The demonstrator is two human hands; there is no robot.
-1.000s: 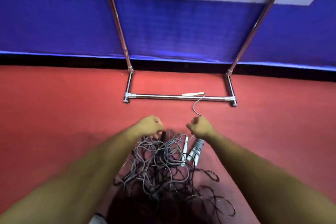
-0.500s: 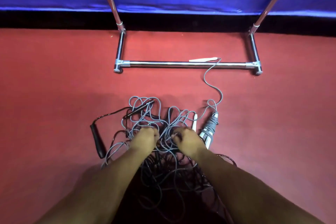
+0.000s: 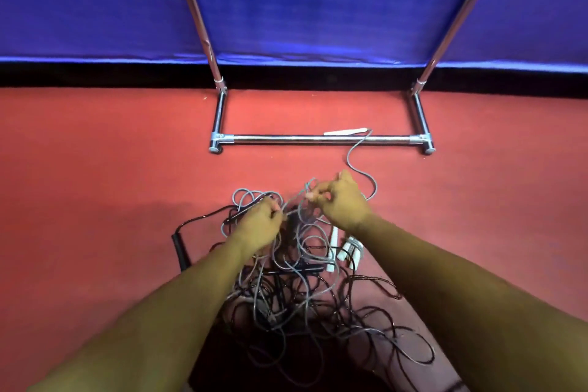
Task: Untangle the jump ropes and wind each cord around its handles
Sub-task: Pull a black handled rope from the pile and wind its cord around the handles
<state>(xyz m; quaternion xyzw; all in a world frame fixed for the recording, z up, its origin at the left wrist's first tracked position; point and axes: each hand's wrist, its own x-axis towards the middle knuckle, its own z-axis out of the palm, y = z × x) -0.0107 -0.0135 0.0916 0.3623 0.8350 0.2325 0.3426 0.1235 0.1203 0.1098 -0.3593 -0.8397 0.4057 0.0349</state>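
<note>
A tangle of grey and black jump-rope cords (image 3: 296, 283) lies on the red floor in front of me. My left hand (image 3: 259, 226) grips strands at the top of the pile. My right hand (image 3: 342, 200) pinches a grey cord and lifts a loop just above the heap. A black handle (image 3: 180, 250) lies at the left edge of the tangle. White handles (image 3: 334, 248) and a grey-wound bundle (image 3: 351, 250) sit under my right wrist. One grey cord (image 3: 356, 156) runs away to a white handle (image 3: 345, 131) lying on the metal bar.
A chrome frame base (image 3: 286, 138) with two slanted poles stands on the floor ahead. Behind it hangs a blue banner (image 3: 318, 9) above a black strip. Red floor (image 3: 95, 184) stretches on both sides of the pile.
Both hands have risen from pressing into the pile; the right hand now lifts a grey loop up and to the right. The camera tilted up slightly.
</note>
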